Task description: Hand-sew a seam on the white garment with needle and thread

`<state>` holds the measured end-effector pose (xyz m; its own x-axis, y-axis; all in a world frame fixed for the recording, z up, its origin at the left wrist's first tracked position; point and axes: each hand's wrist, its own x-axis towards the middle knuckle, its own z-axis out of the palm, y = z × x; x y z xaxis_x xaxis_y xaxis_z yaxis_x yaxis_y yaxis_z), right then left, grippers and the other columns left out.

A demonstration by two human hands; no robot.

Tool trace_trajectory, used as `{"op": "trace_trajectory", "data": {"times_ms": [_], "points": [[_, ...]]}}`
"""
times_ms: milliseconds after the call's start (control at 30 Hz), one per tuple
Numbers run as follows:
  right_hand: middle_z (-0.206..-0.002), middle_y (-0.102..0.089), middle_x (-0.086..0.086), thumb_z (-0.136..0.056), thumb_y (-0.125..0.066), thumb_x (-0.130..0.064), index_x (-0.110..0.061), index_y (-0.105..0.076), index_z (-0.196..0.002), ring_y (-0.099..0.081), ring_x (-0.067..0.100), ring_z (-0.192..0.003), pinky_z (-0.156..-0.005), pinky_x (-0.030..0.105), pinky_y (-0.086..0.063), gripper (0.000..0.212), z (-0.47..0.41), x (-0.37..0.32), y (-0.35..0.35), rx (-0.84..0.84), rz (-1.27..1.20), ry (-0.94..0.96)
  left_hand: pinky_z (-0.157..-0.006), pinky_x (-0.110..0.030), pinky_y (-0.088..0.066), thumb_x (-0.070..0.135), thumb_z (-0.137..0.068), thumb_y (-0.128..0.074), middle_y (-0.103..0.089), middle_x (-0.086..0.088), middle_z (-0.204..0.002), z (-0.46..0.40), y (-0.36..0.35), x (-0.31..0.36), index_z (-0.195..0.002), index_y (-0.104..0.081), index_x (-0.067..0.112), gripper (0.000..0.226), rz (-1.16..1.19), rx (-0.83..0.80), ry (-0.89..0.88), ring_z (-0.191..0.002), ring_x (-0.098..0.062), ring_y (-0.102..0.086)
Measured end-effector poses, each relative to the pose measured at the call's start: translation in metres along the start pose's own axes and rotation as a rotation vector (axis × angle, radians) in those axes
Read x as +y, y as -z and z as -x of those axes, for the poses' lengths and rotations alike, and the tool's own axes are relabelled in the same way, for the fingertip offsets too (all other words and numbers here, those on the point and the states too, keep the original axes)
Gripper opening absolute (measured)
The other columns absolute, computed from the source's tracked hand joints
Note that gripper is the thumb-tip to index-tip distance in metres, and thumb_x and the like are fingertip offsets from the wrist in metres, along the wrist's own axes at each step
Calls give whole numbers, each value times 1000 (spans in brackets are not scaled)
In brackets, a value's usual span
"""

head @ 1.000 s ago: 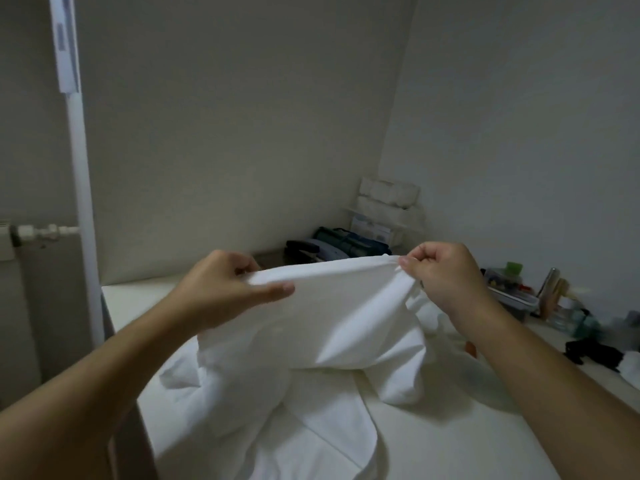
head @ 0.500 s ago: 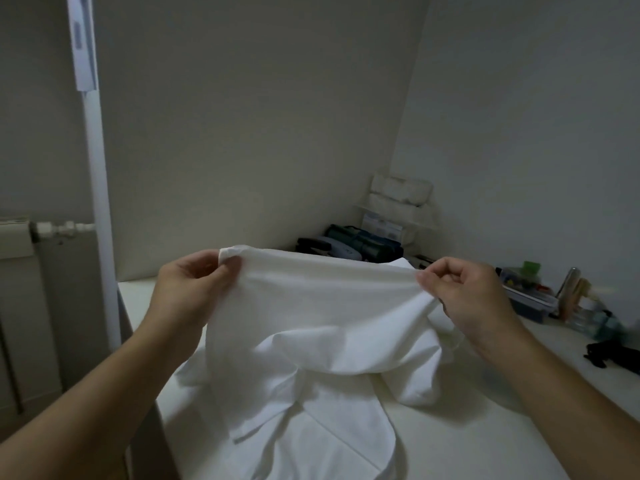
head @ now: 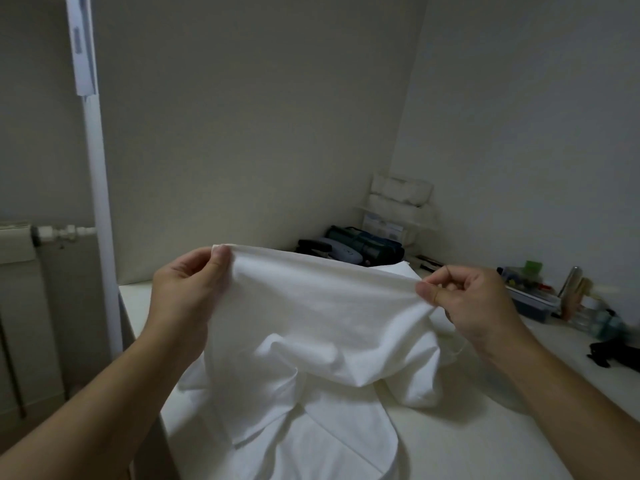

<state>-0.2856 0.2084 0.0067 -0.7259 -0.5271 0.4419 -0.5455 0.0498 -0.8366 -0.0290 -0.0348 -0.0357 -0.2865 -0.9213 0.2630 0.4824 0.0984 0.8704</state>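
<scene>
Hands pinch white garment (head: 322, 306) edge: left hand (head: 187, 292), right hand (head: 464, 306) (stretched taut).

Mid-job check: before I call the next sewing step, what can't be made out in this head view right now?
- Needle and thread: none discernible; too small in the dim light, or hidden in the folds of the white garment.
- Seam: not distinguishable on the stretched edge between the left hand and right hand.
- Right hand's grip: pinched fingertips may hold more than cloth; cannot tell.
- Clutter by the right wall: blurred, partly cut off.
</scene>
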Motion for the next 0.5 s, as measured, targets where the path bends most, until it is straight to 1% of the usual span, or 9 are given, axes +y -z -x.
{"op": "trace_trajectory", "data": {"times_ms": [67, 100, 167, 200, 233, 333, 433, 500], "points": [[-48, -42, -6, -86, -83, -6, -10, -79, -75, -33, 7, -43, -54, 26, -34, 13, 0, -1, 0, -10, -8, -8, -89, -47, -56, 46, -80, -82, -76, -7, -92, 0, 0, -1, -100, -83, 18, 35, 11, 0, 0, -86, -25, -66], [-48, -43, -6, -87, -81, -5, -9, -79, -76, -33, 6, -43, -52, 25, -34, 12, 0, -1, 1, -11, -18, -18, -87, -46, -56, 45, -80, -82, -76, -6, -90, 0, 0, -2, -100, -83, 19, 34, 13, -1, 3, -85, -24, -65], [-48, -45, -6, -89, -77, -2, -5, -78, -79, -34, 8, -44, -47, 23, -33, 11, 1, -2, 1, -16, -63, -45, -82, -41, -53, 39, -89, -80, -73, -1, -83, -1, 0, -3, -97, -81, 19, 22, 0, 12, 14, -79, -20, -62], [-49, -45, -5, -90, -76, 0, -4, -78, -79, -33, 11, -45, -46, 25, -30, 12, 1, -2, 1, -19, -94, -56, -78, -39, -51, 35, -94, -78, -70, 2, -79, -1, 0, -4, -96, -81, 19, 17, -18, 22, 22, -75, -18, -59], [-49, -44, -4, -90, -75, 1, -4, -77, -78, -31, 13, -47, -47, 26, -27, 13, 0, -1, 1, -23, -124, -65, -76, -38, -50, 33, -97, -75, -68, 2, -76, -2, 0, -4, -94, -80, 19, 15, -39, 29, 32, -73, -17, -57], [-50, -42, -2, -90, -72, 3, -2, -76, -77, -27, 15, -49, -49, 27, -22, 15, 1, -2, 0, -39, -173, -63, -75, -38, -51, 30, -101, -71, -68, -1, -79, -2, -1, -5, -91, -81, 19, 17, -123, 42, 46, -77, -20, -58], [-49, -40, -4, -91, -72, 3, -2, -75, -78, -28, 13, -47, -46, 24, -26, 15, 2, -4, -1, -52, -173, -32, -68, -33, -46, 26, -104, -65, -66, -4, -78, -1, -1, -7, -95, -77, 14, 19, -266, 50, 13, -73, -20, -54], [-49, -40, -6, -92, -74, 0, -6, -76, -78, -32, 11, -47, -47, 22, -32, 16, 5, -8, -2, -56, -116, 30, -66, -32, -45, 25, -105, -64, -68, -4, -83, -1, 1, -9, -98, -75, 16, 15, -347, 65, -11, -76, -21, -57]]}}
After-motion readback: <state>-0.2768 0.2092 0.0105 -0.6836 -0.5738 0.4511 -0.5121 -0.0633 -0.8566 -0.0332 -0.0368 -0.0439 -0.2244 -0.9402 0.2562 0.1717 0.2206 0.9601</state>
